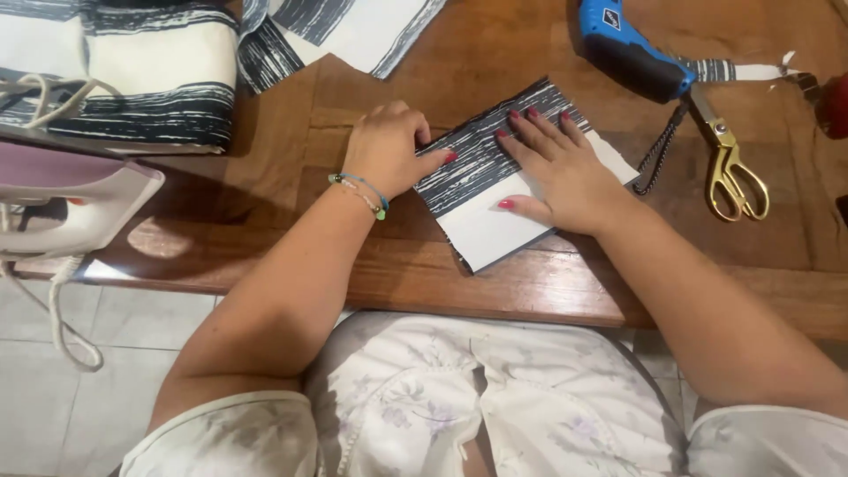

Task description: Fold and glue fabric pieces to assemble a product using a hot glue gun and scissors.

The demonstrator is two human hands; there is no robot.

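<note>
A folded rectangle of fabric, half black-and-white streaked and half plain white, lies tilted on the wooden table. My left hand rests curled at its left edge, thumb pressing on the striped part. My right hand lies flat on top of the piece, fingers spread over the stripes, palm over the white part. Neither hand grips anything.
More striped fabric is piled at the back left, with another cut piece at the top. A white and purple iron stands at the left edge. A blue hand tool and gold scissors lie to the right.
</note>
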